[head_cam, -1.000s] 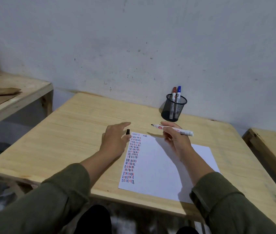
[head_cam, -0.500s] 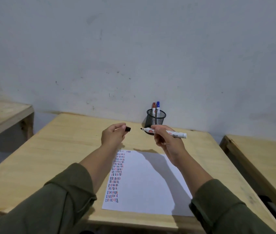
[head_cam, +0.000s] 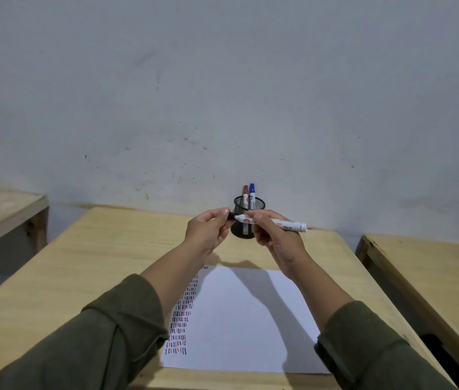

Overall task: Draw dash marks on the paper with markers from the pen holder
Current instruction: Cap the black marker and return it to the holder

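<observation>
White-barrelled marker (head_cam: 274,222) held level above the pale wooden desk (head_cam: 104,254), long axis left to right, pinched in the right hand (head_cam: 274,235). Small black cap (head_cam: 231,216) pressed against its tip end, clamped in left hand (head_cam: 208,230) fingertips. Black mesh pen holder (head_cam: 248,216) directly behind, white paper sheet (head_cam: 239,319) below.

Light: dim, even | Shadows: soft arm shadows are cast on paper (head_cam: 251,319) | Edges: bowed by wide lens
</observation>
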The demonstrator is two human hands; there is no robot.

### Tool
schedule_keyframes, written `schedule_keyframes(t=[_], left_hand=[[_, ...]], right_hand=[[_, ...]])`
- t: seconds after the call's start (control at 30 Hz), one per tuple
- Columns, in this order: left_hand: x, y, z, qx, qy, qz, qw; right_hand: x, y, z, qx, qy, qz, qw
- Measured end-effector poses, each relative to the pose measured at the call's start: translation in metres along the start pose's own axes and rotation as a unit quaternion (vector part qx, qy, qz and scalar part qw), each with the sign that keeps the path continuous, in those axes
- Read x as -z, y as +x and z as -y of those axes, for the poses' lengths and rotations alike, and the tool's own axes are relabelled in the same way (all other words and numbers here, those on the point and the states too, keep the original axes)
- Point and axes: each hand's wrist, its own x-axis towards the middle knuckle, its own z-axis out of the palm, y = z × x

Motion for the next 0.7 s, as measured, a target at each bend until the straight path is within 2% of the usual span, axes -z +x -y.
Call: schedule_keyframes(t=[0.17, 0.43, 0.57, 0.7], left_hand=[[-0.006, -0.004, -0.002, 0.022, 0.01, 0.011, 1.0], [-0.014, -0.005, -0.003, 0.068, -0.056, -0.006, 0.996], [-0.02, -0.008, 0.0, 0.052, -0.057, -0.011, 0.997], [-0.026, -0.007, 0.0, 0.009, -0.065, -0.016, 0.998]], right_hand=[[0.004, -0.002, 0.007, 0.02, -0.05, 0.02, 0.998], [0.0, -0.005, 0.011, 0.065, -0.128, 0.018, 0.989], [0.0, -0.004, 0.01, 0.046, -0.084, -0.012, 0.995], [-0.005, -0.004, 0.003, 0.011, 0.073, -0.025, 0.997]])
